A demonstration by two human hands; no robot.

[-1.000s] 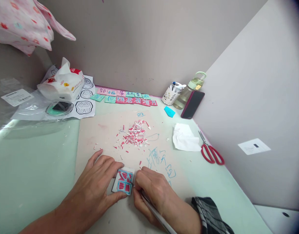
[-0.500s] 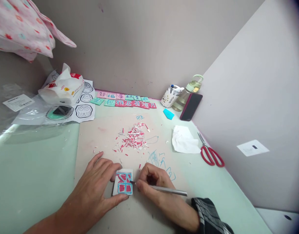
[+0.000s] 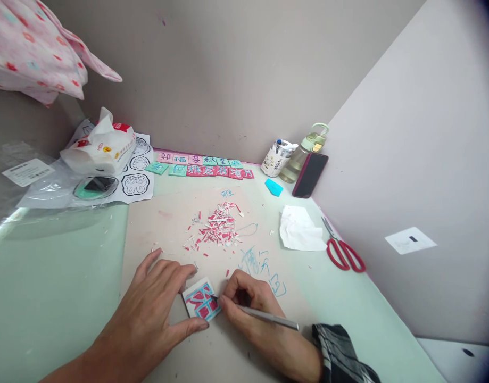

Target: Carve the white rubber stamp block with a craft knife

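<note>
The block (image 3: pixel 200 299) lies turned askew on the mat (image 3: pixel 148 226), between the two hands. The left hand (image 3: pixel 152 303) has its thumb and fingers spread wide around it, the thumb at the near edge; whether the forefinger touches it, I cannot tell. The right hand (image 3: pixel 248 302) has its fingers closed on the knife (image 3: pixel 270 317), tip at the block's face. Shavings (image 3: pixel 220 226) lie beyond, then tiles (image 3: pixel 219 171) along the back of the desk (image 3: pixel 68 276)

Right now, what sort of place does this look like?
Probably a craft table: the right hand holds a slim metal tool to a small block, red-and-white scraps lie heaped beyond, and character tiles lie in rows at the back.
</note>
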